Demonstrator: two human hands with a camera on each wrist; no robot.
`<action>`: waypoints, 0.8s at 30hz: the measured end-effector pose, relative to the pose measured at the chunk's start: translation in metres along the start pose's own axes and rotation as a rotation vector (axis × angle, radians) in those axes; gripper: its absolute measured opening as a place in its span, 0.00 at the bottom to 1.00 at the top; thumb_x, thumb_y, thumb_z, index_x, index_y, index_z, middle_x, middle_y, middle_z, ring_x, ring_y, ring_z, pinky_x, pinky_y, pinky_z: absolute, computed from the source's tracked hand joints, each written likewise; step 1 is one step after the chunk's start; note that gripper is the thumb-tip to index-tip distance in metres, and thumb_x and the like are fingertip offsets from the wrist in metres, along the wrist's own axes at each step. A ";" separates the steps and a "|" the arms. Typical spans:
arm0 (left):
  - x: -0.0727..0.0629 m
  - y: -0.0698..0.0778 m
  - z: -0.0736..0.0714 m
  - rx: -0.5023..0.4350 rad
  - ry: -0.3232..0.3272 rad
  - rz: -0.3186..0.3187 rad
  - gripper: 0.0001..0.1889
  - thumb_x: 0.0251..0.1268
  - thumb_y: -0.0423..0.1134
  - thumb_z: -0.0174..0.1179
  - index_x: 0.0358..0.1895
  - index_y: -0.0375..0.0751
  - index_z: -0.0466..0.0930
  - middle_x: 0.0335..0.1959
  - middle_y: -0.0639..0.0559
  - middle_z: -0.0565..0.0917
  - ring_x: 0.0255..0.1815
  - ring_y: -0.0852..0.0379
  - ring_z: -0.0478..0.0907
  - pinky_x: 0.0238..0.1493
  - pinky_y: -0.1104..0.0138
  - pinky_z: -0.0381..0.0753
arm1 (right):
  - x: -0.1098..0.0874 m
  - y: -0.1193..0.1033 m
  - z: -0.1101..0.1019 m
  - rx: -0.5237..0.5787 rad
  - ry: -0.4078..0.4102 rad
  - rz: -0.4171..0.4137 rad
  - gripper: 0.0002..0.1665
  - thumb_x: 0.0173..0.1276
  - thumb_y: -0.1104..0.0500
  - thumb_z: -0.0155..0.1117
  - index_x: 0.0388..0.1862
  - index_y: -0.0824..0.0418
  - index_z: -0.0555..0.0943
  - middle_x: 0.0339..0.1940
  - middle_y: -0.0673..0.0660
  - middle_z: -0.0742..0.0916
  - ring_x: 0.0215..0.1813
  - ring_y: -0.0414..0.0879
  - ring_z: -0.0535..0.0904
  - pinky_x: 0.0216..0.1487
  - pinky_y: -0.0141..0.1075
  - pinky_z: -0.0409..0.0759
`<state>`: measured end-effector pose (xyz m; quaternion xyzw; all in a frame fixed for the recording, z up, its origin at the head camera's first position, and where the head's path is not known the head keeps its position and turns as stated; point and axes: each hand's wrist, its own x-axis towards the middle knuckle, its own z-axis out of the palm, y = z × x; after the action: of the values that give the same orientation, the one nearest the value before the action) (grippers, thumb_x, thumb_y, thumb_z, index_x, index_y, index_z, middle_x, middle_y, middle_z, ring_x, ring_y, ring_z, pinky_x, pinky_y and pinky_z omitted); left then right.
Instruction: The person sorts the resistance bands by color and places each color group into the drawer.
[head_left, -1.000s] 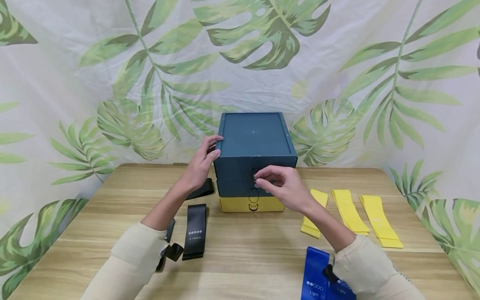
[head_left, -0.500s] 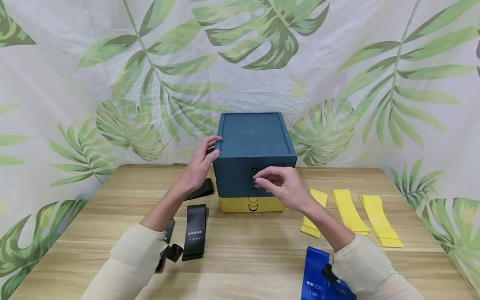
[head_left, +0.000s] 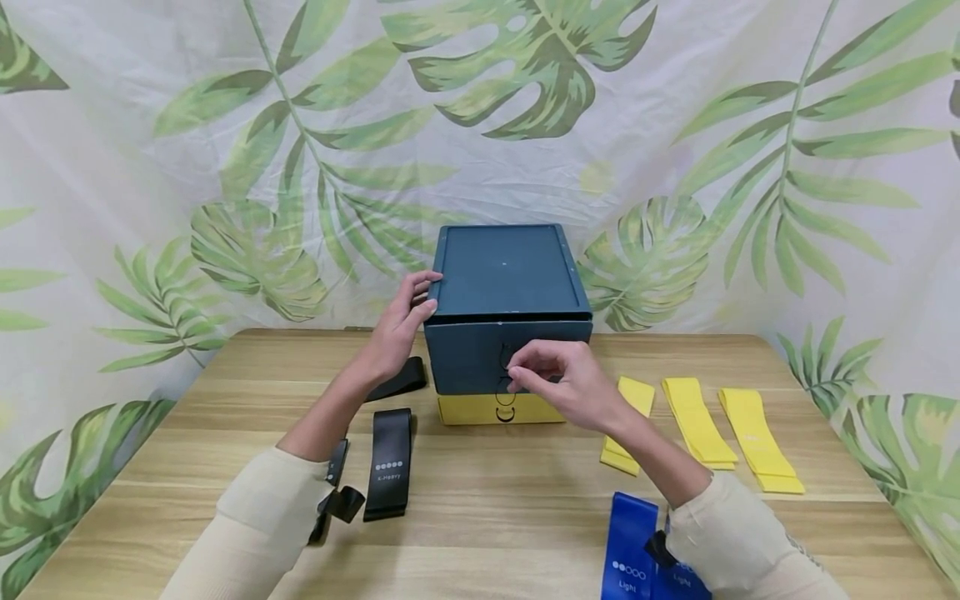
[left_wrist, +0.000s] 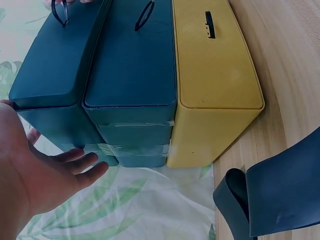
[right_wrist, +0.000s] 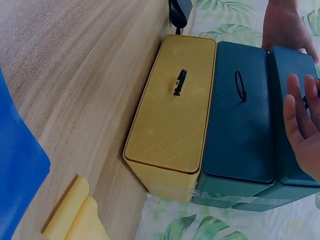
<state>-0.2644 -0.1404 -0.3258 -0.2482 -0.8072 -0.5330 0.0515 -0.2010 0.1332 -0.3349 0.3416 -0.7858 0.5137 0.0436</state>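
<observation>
A stack of drawers stands at the back of the table, two dark blue ones over a yellow drawer (head_left: 465, 409). The top drawer's front (head_left: 465, 343) juts out a little, with a dark gap under the lid (head_left: 504, 271). My right hand (head_left: 570, 379) pinches that drawer's black loop handle (left_wrist: 65, 14), partly hidden by the fingers. My left hand (head_left: 397, 329) rests against the stack's upper left side, fingers extended in the left wrist view. Another black loop (right_wrist: 240, 86) hangs on the middle drawer (right_wrist: 242, 135).
Black resistance bands (head_left: 388, 462) lie left of the stack, one marked X-Heavy. To the right are three folded yellow bands (head_left: 699, 423). Blue bands marked Light (head_left: 630, 546) lie at the front right, partly under the right sleeve. A leaf-print cloth (head_left: 510, 167) hangs behind.
The top drawer has slid slightly toward me, opening a gap under the lid. My right hand has moved slightly lower and nearer with its handle. My left hand stays at the side.
</observation>
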 end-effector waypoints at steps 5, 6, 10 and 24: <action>0.000 0.000 -0.001 -0.012 -0.014 -0.006 0.25 0.85 0.41 0.38 0.78 0.36 0.56 0.82 0.34 0.50 0.83 0.35 0.48 0.78 0.39 0.53 | -0.005 -0.003 0.001 0.013 -0.027 -0.008 0.05 0.76 0.68 0.63 0.44 0.69 0.84 0.33 0.56 0.90 0.37 0.43 0.88 0.41 0.35 0.85; 0.000 0.000 -0.001 -0.013 -0.016 -0.007 0.25 0.85 0.41 0.38 0.78 0.36 0.55 0.82 0.34 0.50 0.83 0.35 0.48 0.78 0.39 0.53 | -0.005 -0.004 0.001 0.015 -0.030 -0.009 0.04 0.76 0.68 0.63 0.44 0.68 0.84 0.33 0.55 0.90 0.37 0.43 0.88 0.40 0.35 0.84; 0.000 0.000 -0.001 -0.014 -0.019 -0.007 0.25 0.86 0.41 0.38 0.78 0.36 0.55 0.82 0.34 0.50 0.83 0.36 0.48 0.78 0.39 0.53 | -0.009 -0.007 0.003 0.024 -0.050 -0.011 0.04 0.76 0.67 0.63 0.44 0.68 0.83 0.33 0.54 0.90 0.37 0.46 0.88 0.40 0.36 0.84; 0.000 -0.003 0.000 -0.017 0.004 0.009 0.26 0.84 0.42 0.38 0.77 0.35 0.56 0.82 0.35 0.51 0.83 0.37 0.48 0.76 0.38 0.55 | -0.021 -0.015 0.006 0.039 -0.104 -0.028 0.04 0.77 0.68 0.61 0.43 0.61 0.82 0.32 0.53 0.91 0.38 0.43 0.88 0.41 0.37 0.85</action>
<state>-0.2657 -0.1411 -0.3281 -0.2510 -0.8014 -0.5403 0.0532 -0.1743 0.1354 -0.3351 0.3796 -0.7721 0.5096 0.0033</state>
